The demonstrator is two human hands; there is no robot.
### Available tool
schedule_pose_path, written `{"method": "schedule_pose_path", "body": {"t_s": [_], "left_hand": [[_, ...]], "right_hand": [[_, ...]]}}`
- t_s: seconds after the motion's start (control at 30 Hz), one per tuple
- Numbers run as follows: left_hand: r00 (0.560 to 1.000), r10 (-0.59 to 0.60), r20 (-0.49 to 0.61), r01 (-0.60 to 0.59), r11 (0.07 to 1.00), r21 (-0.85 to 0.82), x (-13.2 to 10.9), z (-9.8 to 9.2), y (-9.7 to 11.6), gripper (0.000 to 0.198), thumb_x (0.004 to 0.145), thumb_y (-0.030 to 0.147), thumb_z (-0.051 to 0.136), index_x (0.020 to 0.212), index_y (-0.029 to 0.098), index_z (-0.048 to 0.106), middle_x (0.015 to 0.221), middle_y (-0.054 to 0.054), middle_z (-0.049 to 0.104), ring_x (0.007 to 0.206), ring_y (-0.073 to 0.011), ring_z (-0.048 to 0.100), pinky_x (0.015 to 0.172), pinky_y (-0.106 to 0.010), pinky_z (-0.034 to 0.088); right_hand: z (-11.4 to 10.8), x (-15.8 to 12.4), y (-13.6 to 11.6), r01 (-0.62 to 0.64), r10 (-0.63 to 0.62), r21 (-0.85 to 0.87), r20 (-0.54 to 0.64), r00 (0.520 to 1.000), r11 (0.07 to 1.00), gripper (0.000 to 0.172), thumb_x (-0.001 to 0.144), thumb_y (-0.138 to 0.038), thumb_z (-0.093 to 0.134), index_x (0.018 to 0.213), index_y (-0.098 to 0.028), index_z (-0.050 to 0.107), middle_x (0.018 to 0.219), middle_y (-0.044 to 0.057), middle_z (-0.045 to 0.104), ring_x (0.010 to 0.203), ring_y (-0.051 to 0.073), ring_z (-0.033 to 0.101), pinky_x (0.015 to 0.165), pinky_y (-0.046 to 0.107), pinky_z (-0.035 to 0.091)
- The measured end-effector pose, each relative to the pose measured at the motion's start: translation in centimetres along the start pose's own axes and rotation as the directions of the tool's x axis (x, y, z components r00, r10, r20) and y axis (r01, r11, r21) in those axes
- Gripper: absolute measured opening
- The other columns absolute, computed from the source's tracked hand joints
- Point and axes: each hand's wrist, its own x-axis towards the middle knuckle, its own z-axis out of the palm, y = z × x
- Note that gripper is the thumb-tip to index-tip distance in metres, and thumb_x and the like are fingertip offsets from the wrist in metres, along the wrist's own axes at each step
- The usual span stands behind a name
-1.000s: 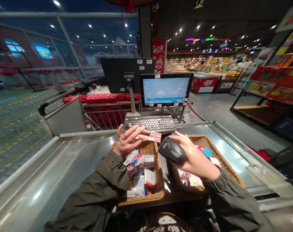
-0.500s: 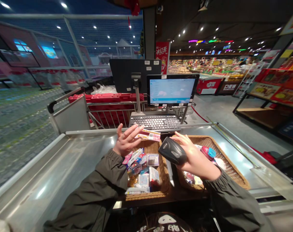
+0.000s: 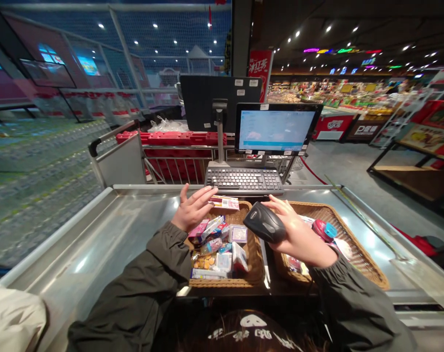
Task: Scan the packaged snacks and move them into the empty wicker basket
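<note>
"Where's the slim packet (image 3: 227,202)?"

"Just on the near side of the keyboard (image 3: 244,180). The left hand's (image 3: 194,209) grip seems to pinch its left end between the fingers, thumb standing apart."

"And the scanner (image 3: 264,222)?"

"Nearer than the keyboard, towards its right end, the right hand (image 3: 298,232) wrapped round it."

"Any handling tips?"

"I'd keep the packet's printed face flat, clear of fingertips, and steady the scanner's nose towards it."

"What's around?"

"Left basket (image 3: 254,249) and right basket (image 3: 341,220) nearer than the keyboard; lit screen (image 3: 276,128) beyond it."
</note>
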Motion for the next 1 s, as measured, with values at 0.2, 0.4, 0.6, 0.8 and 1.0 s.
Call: {"method": "schedule_pose_path", "body": {"t_s": [0.2, 0.4, 0.6, 0.8, 1.0], "left_hand": [[0.982, -0.035, 0.184, 0.043, 0.998, -0.04, -2.6, -0.6, 0.3, 0.021, 0.092, 0.012, 0.053, 0.078, 0.023, 0.064, 0.13, -0.001, 0.067, 0.127, -0.0173, 0.058, 0.124, -0.051, -0.002], [0.922, -0.078, 0.379, 0.116, 0.99, -0.08, -6.1, -0.5, 0.6, 0.025, 0.091, 0.013, 0.047, 0.077, 0.021, 0.066, 0.124, -0.004, 0.07, 0.124, -0.021, 0.06, 0.122, -0.059, 0.001], [0.851, -0.128, 0.509, 0.225, 0.965, -0.135, -8.8, 0.0, 2.0, 0.028, 0.089, 0.015, 0.046, 0.1, 0.02, 0.071, 0.116, -0.009, 0.073, 0.122, -0.025, 0.06, 0.119, -0.065, 0.007], [0.723, -0.157, 0.673, 0.323, 0.938, -0.128, -10.0, 0.3, 3.2, 0.032, 0.087, 0.014, 0.051, 0.111, 0.022, 0.07, 0.128, -0.011, 0.067, 0.127, -0.0267, 0.055, 0.119, -0.065, 0.002], [0.495, -0.073, 0.866, 0.357, 0.926, -0.126, -11.1, 0.5, 3.9, 0.019, 0.077, 0.031, 0.071, 0.094, 0.024, 0.075, 0.142, -0.011, 0.056, 0.141, -0.0332, 0.038, 0.118, -0.064, -0.003]], "right_hand": [[1.2, 0.5, -0.1, -0.001, 0.0, 0.044, 0.012, 1.0, 0.999, 0.057, 0.071, -0.018, 0.063, 0.127, -0.022, 0.057, 0.141, 0.014, 0.051, 0.145, 0.04, 0.029, 0.114, 0.07, 0.022], [2.0, 0.8, -0.3, 0.005, -0.008, 0.077, 0.035, 0.999, 0.997, 0.052, 0.071, -0.018, 0.064, 0.122, -0.022, 0.061, 0.14, 0.014, 0.051, 0.145, 0.039, 0.029, 0.114, 0.068, 0.024], [3.0, 1.3, -1.0, 0.0, -0.007, 0.092, 0.074, 0.997, 0.996, 0.053, 0.071, -0.018, 0.064, 0.124, -0.02, 0.06, 0.141, 0.014, 0.05, 0.145, 0.038, 0.028, 0.114, 0.068, 0.022], [4.1, 1.6, -1.2, 0.0, -0.014, 0.13, 0.105, 0.994, 0.991, 0.058, 0.07, -0.017, 0.065, 0.127, -0.022, 0.058, 0.142, 0.013, 0.05, 0.146, 0.037, 0.027, 0.115, 0.067, 0.024], [4.2, 1.4, -0.7, -0.015, 0.003, 0.127, 0.095, 0.995, 0.992, 0.052, 0.072, -0.019, 0.065, 0.123, -0.021, 0.06, 0.141, 0.014, 0.051, 0.146, 0.037, 0.026, 0.115, 0.068, 0.024]]}}
